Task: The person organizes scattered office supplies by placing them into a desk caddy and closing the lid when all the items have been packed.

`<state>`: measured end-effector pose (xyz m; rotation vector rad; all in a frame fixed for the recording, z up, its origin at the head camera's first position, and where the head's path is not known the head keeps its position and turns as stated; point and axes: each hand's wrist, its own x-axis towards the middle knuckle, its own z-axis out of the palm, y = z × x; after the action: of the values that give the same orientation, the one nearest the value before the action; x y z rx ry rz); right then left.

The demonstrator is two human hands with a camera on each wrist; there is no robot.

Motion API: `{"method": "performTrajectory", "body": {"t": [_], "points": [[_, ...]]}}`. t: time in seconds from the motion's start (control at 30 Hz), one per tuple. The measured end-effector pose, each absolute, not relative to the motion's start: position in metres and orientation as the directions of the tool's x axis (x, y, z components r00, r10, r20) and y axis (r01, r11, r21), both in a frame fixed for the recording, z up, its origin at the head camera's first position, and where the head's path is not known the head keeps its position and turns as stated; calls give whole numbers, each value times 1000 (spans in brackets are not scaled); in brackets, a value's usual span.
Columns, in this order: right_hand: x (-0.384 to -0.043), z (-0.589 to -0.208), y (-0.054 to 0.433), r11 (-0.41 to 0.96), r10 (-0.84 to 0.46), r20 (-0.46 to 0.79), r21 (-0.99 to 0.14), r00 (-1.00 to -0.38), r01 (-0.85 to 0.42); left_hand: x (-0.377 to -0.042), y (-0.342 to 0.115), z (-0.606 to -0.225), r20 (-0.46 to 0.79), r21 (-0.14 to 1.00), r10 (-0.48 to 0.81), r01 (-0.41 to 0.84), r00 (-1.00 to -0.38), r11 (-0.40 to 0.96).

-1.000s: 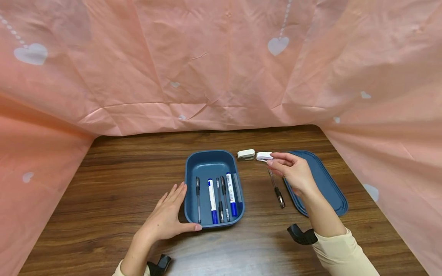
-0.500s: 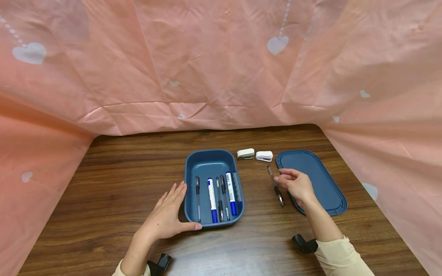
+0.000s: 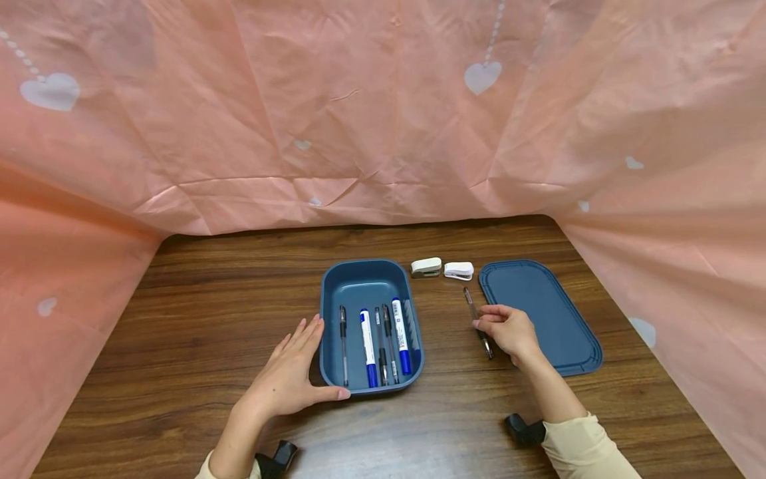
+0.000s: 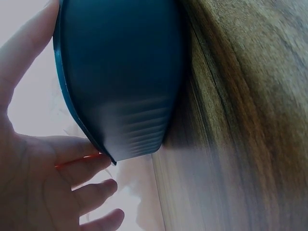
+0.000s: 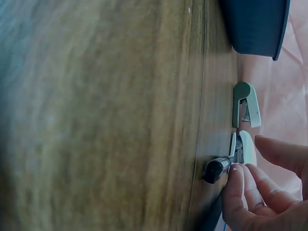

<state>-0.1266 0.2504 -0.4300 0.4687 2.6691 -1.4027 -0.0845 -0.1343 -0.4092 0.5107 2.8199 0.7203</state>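
My left hand (image 3: 290, 382) lies spread against the near left corner of a blue plastic box (image 3: 365, 274), thumb along its front rim. In the left wrist view the straight fingers touch the rim of the box (image 4: 120, 72). Blue-capped markers (image 3: 368, 346) and several gel pens (image 3: 344, 342) lie inside. My right hand (image 3: 509, 329) is at a black-gripped gel pen (image 3: 469, 303) on the table, fingertips right over its middle. In the right wrist view a gap shows between thumb and fingers, and the fingertips (image 5: 236, 168) are beside the pen's capped end (image 5: 216, 170).
Two small staplers, one off-white (image 3: 426, 267) and one white (image 3: 459, 270), stand behind the pen. The blue lid (image 3: 544, 313) lies flat to the right, partly behind the right hand. A pink curtain (image 3: 359, 120) encloses the wooden table (image 3: 209, 299).
My right hand has moved from the white stapler back toward me, down to the middle of the loose gel pen. The left hand, the box and the pens stay where they were.
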Motion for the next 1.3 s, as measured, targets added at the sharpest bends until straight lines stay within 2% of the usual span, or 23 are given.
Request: {"method": "performTrajectory", "body": {"t": [0.4, 0.87, 1.3], "points": [[-128, -434, 248, 558, 261, -200, -767, -944, 317, -84, -134, -408, -87, 493, 370, 283, -925, 823], [-132, -438, 241, 692, 264, -129, -665, -956, 281, -83, -135, -408, -94, 493, 371, 281, -924, 824], [-130, -436, 238, 695, 239, -159, -661, -958, 284, -84, -134, -408, -99, 493, 374, 281, -922, 824]]}}
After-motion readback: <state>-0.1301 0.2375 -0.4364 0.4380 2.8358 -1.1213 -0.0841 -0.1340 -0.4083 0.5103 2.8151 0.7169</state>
